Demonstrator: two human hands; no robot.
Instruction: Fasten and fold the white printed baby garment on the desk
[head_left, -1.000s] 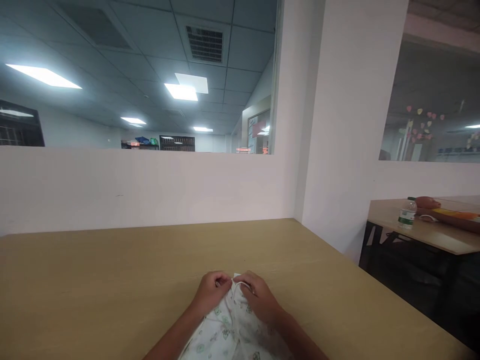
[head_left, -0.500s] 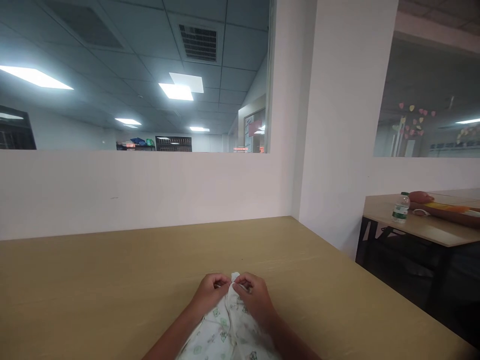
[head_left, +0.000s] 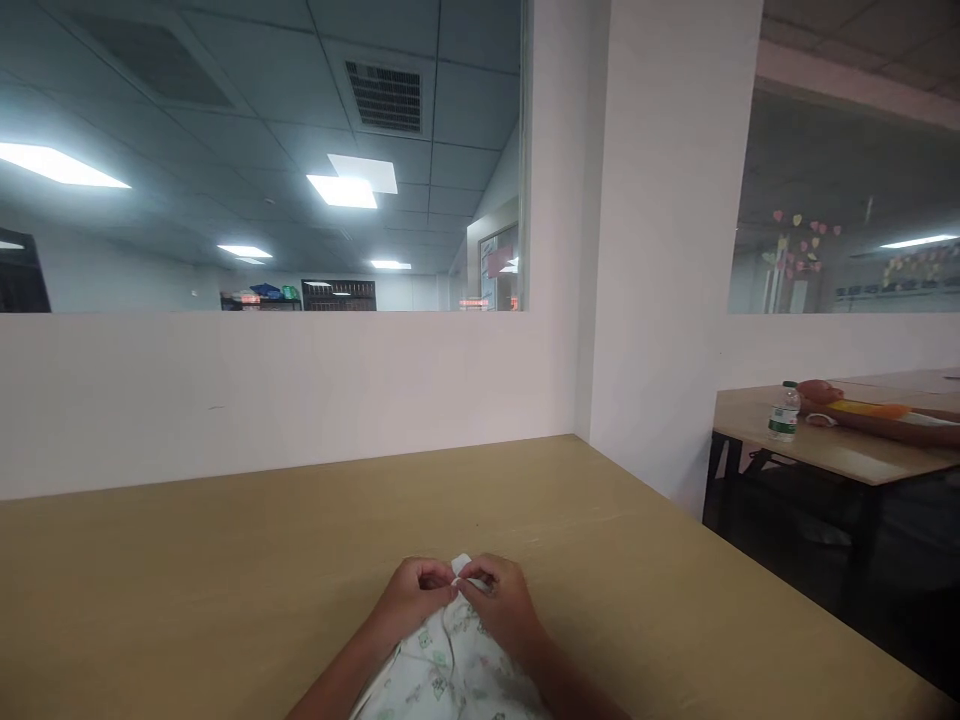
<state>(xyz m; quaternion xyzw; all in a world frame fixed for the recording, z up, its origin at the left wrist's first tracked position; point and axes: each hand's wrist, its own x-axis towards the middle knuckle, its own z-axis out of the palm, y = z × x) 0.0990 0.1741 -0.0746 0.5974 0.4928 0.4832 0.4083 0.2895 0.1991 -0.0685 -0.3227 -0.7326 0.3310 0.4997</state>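
Observation:
A white garment [head_left: 424, 675] printed with small green figures lies at the near edge of the table, running down out of view. At its narrow top end, a plain white tab [head_left: 460, 564] sticks up between my fingertips. My left hand [head_left: 414, 598] pinches the cloth from the left, thumb and fingers pressed together. From the right, my right hand [head_left: 501, 600] pinches the same spot, its fingertips almost touching the left ones. Whatever small fastening lies between the fingers is hidden.
The wooden table [head_left: 225, 580] meets a white wall [head_left: 300, 390] and a pillar [head_left: 652, 250]. On another table [head_left: 847, 460] to the right stand a plastic bottle [head_left: 784, 412] with a green cap and, behind it, a lying doll [head_left: 855, 408] with some yellow on it.
The camera view has shifted slightly, so the room sits further left. Both hands keep pinching the garment's top, and the white tab now tilts a little more.

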